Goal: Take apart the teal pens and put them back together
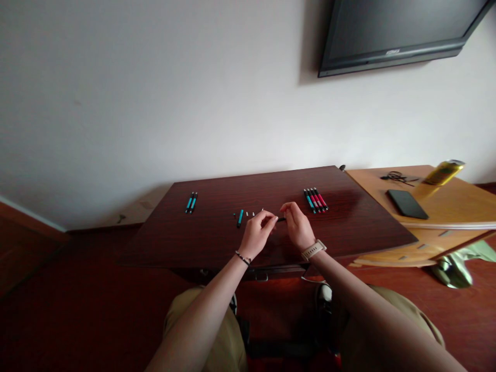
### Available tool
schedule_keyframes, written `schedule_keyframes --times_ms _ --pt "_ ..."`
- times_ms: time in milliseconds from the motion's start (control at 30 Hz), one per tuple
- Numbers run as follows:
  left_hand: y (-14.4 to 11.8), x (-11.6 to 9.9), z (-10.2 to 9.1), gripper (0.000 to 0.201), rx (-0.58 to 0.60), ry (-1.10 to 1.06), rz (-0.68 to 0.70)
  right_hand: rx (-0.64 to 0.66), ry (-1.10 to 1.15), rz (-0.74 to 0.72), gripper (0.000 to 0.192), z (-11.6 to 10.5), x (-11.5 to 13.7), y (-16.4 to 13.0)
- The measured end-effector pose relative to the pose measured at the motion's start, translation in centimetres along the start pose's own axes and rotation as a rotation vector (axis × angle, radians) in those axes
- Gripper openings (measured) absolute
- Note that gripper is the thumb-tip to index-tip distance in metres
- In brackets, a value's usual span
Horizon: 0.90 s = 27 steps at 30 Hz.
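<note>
A slim black pen part (pixel 281 219) bridges a person's two hands above a dark wooden table, its ends hidden by fingers. The left hand (pixel 259 227) appears to pinch one end between thumb and fingertips; the right hand (pixel 297 225), a pale watch band (pixel 314 250) at its wrist, curls its fingers around the other. From where one stands in the room, the piece looks light and stiff, likely smooth plastic, apt to slip or roll if let go; a fingertip pinch near each end, without bending, would suit it best.

Just beside the left hand lie a teal pen barrel (pixel 240 218), similarly light and rigid by its look and best lifted by its middle, and small white pieces (pixel 247 214), tiny enough to be easily lost and calling for a fingertip pick. Farther left rests a pair of teal-and-black pens (pixel 188 202); beyond the right hand, a row of teal and pinkish-red pens (pixel 315 200) lies side by side on the table (pixel 217 243). A black phone (pixel 406 204) and yellow can (pixel 444 173) occupy the lighter cabinet (pixel 468 201) alongside.
</note>
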<state>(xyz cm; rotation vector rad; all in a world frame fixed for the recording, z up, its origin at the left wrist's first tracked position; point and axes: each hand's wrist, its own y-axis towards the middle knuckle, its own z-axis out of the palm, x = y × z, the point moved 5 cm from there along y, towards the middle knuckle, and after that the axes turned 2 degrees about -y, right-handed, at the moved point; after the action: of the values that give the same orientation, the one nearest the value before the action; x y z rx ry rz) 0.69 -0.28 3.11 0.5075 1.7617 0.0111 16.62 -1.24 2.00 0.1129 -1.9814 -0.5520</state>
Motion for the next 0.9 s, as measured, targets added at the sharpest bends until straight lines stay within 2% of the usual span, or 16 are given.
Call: schedule_keyframes --times_ms 167,367,433,567,633,900 --pt "0.1 -0.2 -0.2 0.017 -0.01 -0.024 0.04 -0.01 -0.023 -0.004 0.022 -0.2 0.4 0.0" --pt "0.1 -0.9 -0.3 0.008 -0.014 0.026 0.137 0.004 0.03 -0.005 0.021 0.2 -0.6 0.1" --pt "0.1 -0.6 -0.3 0.011 -0.016 0.011 0.114 0.009 0.033 0.008 0.021 0.2 -0.9 0.1" --pt "0.0 0.8 -0.4 0.021 -0.013 -0.118 -0.037 0.009 0.012 0.024 0.019 0.1 -0.6 0.1" --pt "0.0 1.1 -0.5 0.024 -0.014 -0.142 -0.068 0.01 -0.001 0.019 0.018 0.0 -0.3 0.0" --pt "0.1 0.3 -1.0 0.018 -0.03 -0.037 0.042 0.007 -0.012 0.023 0.02 0.1 -0.5 0.0"
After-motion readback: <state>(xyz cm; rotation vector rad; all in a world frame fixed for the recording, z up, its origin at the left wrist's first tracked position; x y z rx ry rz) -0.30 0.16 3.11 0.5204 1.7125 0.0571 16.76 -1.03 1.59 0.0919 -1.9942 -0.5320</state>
